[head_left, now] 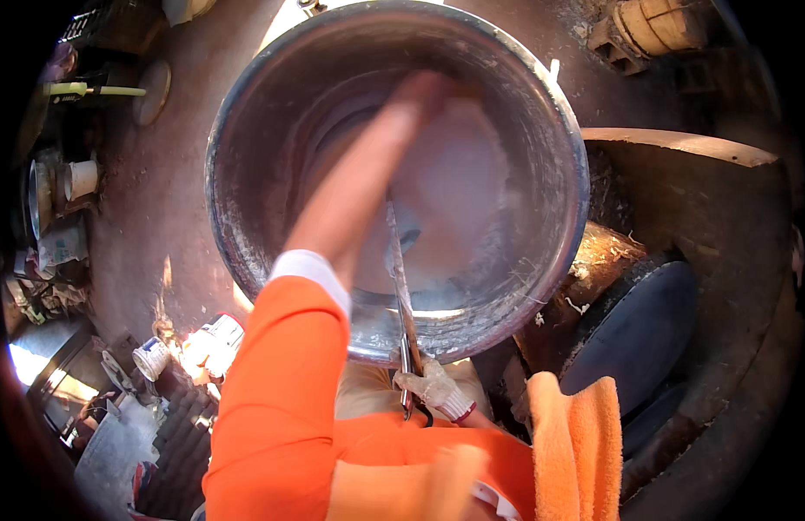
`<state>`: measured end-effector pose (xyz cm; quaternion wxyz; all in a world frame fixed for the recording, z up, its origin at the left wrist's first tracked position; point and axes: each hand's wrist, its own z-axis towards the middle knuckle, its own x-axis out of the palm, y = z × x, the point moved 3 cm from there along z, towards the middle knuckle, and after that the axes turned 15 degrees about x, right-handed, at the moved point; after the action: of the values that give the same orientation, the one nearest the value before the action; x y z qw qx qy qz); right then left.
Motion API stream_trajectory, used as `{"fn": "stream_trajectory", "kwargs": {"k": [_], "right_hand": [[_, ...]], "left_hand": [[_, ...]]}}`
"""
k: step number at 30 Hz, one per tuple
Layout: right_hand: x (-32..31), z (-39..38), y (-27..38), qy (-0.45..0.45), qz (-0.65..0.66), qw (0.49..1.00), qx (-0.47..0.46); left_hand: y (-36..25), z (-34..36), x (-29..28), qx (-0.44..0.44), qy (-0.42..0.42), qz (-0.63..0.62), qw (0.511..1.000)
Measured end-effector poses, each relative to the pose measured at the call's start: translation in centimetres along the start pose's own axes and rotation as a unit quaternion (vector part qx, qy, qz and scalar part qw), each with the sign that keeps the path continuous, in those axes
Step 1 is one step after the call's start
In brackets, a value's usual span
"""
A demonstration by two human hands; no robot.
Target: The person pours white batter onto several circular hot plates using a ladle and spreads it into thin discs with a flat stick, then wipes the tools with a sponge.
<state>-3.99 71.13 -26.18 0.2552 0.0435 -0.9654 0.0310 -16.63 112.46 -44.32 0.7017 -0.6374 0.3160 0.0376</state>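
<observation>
A large, deep round metal pot [541,286] fills the middle of the view, its inside smeared grey and its bottom pale and cloudy. Across it reaches my left arm, in an orange sleeve with a white cuff. My left hand [427,91] is at the far inner wall, dark and smeared by motion, so its fingers cannot be made out. At the near rim my right hand [435,387], in a whitish knitted glove, is closed around a long thin stick [400,282] that slants down into the pot. A shiny metal rod [406,373] lies alongside the stick by the glove.
On the right lean a dark round lid-like disc [637,326] and a log [602,256]. A curved board edge [680,145] stands beyond them. Buckets [81,180], a small white tub [151,358] and clutter line the left. An orange towel [576,434] hangs close in front of me.
</observation>
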Motion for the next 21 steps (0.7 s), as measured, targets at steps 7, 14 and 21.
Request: {"fn": "stream_trajectory", "kwargs": {"k": [7, 14, 21], "right_hand": [[-1.1, 1.2, -1.7, 0.005, -0.057, 0.998, -0.031], [0.1, -4.0, 0.0, 0.055, -0.057, 0.996, 0.028], [-4.1, -6.6, -3.3, 0.002, 0.1, 0.995, -0.001]], "left_hand": [[-13.8, -15.0, 8.1, 0.093, 0.196, 0.057, 0.974], [-8.2, -17.7, -17.0, -0.037, -0.166, 0.302, 0.938], [2.7, -11.7, -11.2, -0.039, -0.193, 0.01, 0.98]]}}
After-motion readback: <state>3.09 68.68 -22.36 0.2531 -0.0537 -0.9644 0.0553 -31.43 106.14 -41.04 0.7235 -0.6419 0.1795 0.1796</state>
